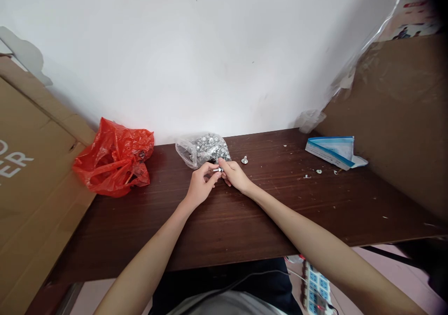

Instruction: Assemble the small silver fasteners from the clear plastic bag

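Observation:
Both of my hands meet over the table, just in front of a clear plastic bag of small shiny metal hardware (212, 144). Between the fingertips is a small silver bolt (218, 169), lying roughly sideways. My left hand (200, 184) pinches its left end with thumb and fingers. At the other end, the fingers of my right hand (236, 176) are closed on the bolt and partly cover it. Whether a nut is on it is too small to tell. A loose metal bolt with a wide round base (244, 160) stands on the table to the right of the bag.
On the brown table (224, 231), a crumpled red plastic bag (115, 158) lies at left and a blue-and-white packet (332, 150) at right. Small scraps dot the right side. Cardboard (35, 175) borders the left; a power strip (317, 287) is below the front edge.

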{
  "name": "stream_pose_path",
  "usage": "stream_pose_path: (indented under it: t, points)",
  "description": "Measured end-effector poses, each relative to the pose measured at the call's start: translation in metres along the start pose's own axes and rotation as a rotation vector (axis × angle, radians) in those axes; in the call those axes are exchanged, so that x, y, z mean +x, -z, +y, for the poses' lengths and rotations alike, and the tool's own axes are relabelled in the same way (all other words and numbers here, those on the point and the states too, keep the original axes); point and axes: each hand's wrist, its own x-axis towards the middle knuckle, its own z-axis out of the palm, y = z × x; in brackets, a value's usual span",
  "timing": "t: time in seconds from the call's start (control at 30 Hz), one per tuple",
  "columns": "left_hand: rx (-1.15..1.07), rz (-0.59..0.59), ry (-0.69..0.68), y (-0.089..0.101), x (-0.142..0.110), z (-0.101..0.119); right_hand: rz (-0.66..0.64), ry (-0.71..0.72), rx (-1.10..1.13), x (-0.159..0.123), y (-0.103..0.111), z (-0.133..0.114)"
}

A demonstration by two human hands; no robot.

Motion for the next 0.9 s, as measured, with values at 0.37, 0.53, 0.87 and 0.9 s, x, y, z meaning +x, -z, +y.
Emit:
stream_pose_path:
  t: [0.37, 0.53, 0.87, 0.9]
  points:
    - [0.148, 0.035, -0.05, 0.0018, 0.0002, 0.0009, -0.013, 0.009, 0.001, 0.0002, 0.0004, -0.0004]
    - [0.135, 0.028, -0.041, 0.0021, -0.0002, 0.002, -0.017, 0.01, 0.009, 0.0007, 0.0005, -0.0005]
    - [0.1, -0.01, -0.042, 0.0018, 0.0, -0.0016, -0.022, -0.007, 0.01, 0.0009, 0.0001, -0.0021]
    - [0.102, -0.013, -0.038, 0.002, 0.0, -0.0016, -0.023, -0.007, 0.011, 0.001, 0.0, -0.0021]
